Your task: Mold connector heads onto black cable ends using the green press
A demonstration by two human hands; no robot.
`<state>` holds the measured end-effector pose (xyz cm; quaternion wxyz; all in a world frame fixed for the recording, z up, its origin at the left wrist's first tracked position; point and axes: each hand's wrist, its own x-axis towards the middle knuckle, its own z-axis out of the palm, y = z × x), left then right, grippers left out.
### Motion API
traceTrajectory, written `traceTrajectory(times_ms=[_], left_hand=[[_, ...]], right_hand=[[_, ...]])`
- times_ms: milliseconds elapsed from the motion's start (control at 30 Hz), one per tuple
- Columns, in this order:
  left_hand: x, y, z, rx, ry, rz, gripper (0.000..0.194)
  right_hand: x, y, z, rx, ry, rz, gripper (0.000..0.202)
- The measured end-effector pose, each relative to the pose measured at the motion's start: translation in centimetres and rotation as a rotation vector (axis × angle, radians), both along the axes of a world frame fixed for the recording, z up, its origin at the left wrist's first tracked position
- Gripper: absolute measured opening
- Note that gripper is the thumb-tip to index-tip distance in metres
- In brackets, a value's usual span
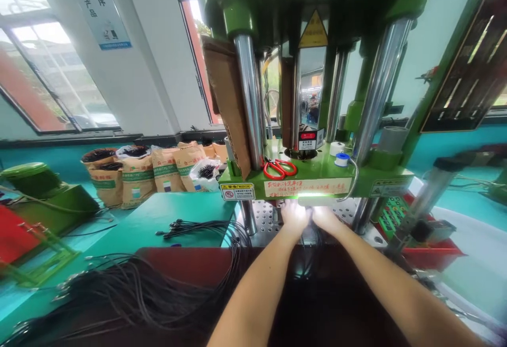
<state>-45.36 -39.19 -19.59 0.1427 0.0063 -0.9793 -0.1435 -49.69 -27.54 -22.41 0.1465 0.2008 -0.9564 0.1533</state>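
Note:
Both my hands reach forward under the green press machine point(317, 172), side by side over its perforated metal bed point(264, 215). My left hand point(293, 217) and my right hand point(324, 217) are washed out by a bright lamp, so the fingers and anything between them are hidden. A dark cable loop point(303, 262) lies just below the hands, between my forearms. Bundles of black cables point(190, 228) spread across the teal table to my left.
Red-handled scissors point(279, 167) and white tape rolls point(341, 159) rest on the machine's green ledge. Chrome columns point(249, 99) flank the opening. Brown paper sacks point(137, 175) stand at the back left. A red bin point(431, 254) sits on the right, a green stand point(43, 262) on the left.

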Motion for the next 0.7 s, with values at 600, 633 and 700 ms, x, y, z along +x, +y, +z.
traceTrajectory(times_ms=[600,633,700], left_hand=[[-0.3,-0.3,-1.6,0.003,0.015,-0.046,0.034],[-0.4,-0.3,-1.6,0.006,0.012,-0.048,0.034],[-0.6,-0.5,-1.4,0.009,0.001,-0.059,0.034]], right_hand=[[0.4,-2.6,0.0,0.169,0.013,-0.02,0.028],[0.3,-2.7,0.0,0.164,0.012,-0.016,0.029],[0.1,-2.7,0.0,0.154,0.012,0.003,0.032]])
